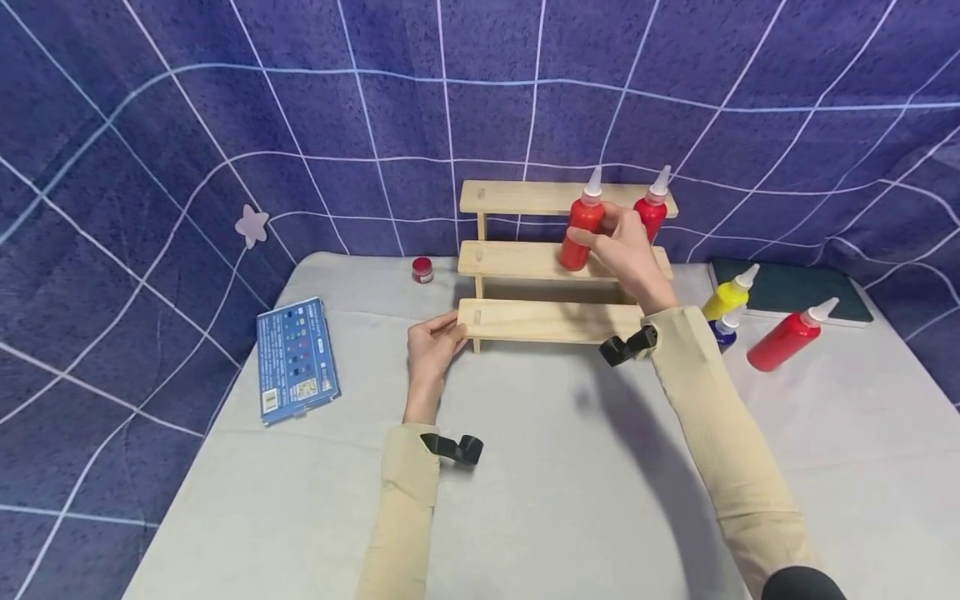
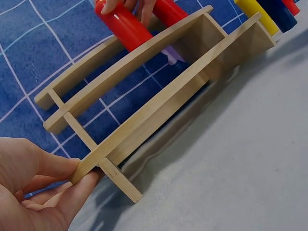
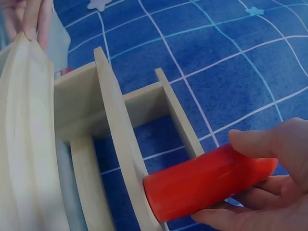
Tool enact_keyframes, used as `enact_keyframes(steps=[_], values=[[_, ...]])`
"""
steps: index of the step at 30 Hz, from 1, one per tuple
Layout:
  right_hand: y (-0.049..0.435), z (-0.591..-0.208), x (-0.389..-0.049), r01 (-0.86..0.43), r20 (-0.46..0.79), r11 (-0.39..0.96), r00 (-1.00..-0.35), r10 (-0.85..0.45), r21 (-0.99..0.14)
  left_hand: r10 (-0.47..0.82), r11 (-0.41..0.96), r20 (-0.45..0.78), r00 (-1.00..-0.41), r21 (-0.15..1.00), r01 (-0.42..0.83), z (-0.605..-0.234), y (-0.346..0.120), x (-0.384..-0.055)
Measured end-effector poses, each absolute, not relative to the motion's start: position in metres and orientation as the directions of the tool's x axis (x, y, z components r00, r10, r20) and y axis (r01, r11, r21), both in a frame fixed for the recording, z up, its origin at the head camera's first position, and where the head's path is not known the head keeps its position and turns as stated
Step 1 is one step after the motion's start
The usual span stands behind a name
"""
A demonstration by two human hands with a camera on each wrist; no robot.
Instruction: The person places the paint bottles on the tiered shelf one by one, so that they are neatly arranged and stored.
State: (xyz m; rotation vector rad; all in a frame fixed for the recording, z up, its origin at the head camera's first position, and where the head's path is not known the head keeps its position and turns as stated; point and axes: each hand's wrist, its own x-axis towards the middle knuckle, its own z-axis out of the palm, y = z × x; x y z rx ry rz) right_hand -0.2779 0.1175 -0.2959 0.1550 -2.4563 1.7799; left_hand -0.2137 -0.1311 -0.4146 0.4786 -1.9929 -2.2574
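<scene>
A three-tier wooden display stand (image 1: 532,318) stands on the table. My left hand (image 1: 433,348) pinches the left end of its lowest tier, thumb and fingers on either side of the board in the left wrist view. With my right hand (image 1: 626,250) I grip a red squeeze bottle (image 1: 577,246) with a white nozzle, upright at the middle tier. In the right wrist view, the base of this red bottle (image 3: 192,187) meets the middle board. Just right of it is a second red squeeze bottle (image 1: 651,213), its lower part hidden behind my right hand.
Right of the stand are a yellow bottle (image 1: 726,298), a dark blue bottle (image 1: 723,332) and a tilted red bottle (image 1: 784,342). Behind them lies a dark green flat board (image 1: 802,292). To the left are a small red jar (image 1: 422,270) and a blue box (image 1: 298,360). A blue curtain hangs behind.
</scene>
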Motion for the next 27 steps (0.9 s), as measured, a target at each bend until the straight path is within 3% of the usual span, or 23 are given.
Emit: enact_keyframes(steps=[17,27], values=[[0.122,-0.295,-0.28,-0.12,0.101,0.325,-0.992,-0.076,-0.938,-0.271,-0.148,-0.186,-0.944,0.978,-0.15,-0.411,-0.128,-0.213],[0.132,-0.283,-0.256,-0.181,0.181,0.328,-0.983,-0.031,-0.927,-0.269,-0.152,-0.195,-0.943,0.976,-0.158,-0.416,-0.128,-0.215]])
